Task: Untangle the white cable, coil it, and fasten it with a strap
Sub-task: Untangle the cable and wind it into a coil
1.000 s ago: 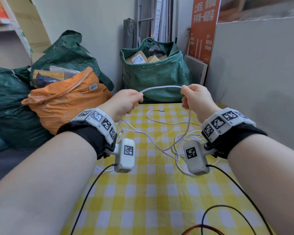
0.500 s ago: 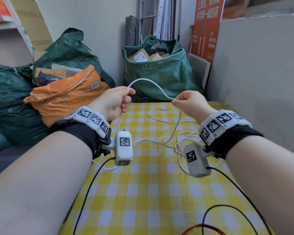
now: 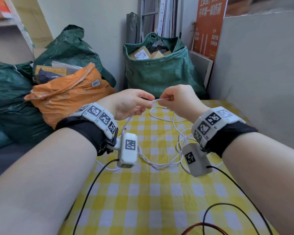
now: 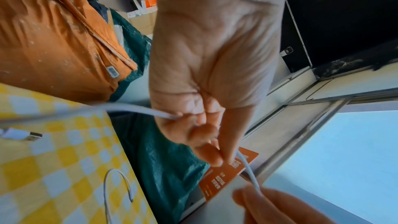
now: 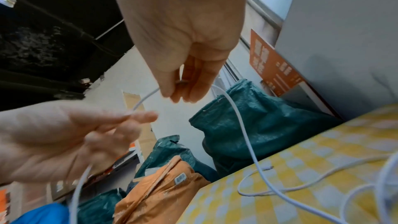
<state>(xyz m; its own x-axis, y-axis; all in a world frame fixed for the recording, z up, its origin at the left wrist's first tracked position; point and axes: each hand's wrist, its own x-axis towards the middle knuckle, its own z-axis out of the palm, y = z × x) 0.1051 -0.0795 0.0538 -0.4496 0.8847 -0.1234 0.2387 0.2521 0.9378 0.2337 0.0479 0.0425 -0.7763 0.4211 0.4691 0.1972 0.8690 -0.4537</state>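
We hold the cable (image 3: 159, 100) above the far edge of the table (image 3: 143, 200). Left hand (image 3: 129, 104): fingers curled round the cable, thumb and forefinger pinching it. Right hand (image 3: 178, 97): fingertips pinching the same short span, just beside the left. The rest of the cable hangs down and lies in loose loops on the yellow check cloth between our wrists. A USB plug (image 4: 20, 135) lies flat on the cloth.
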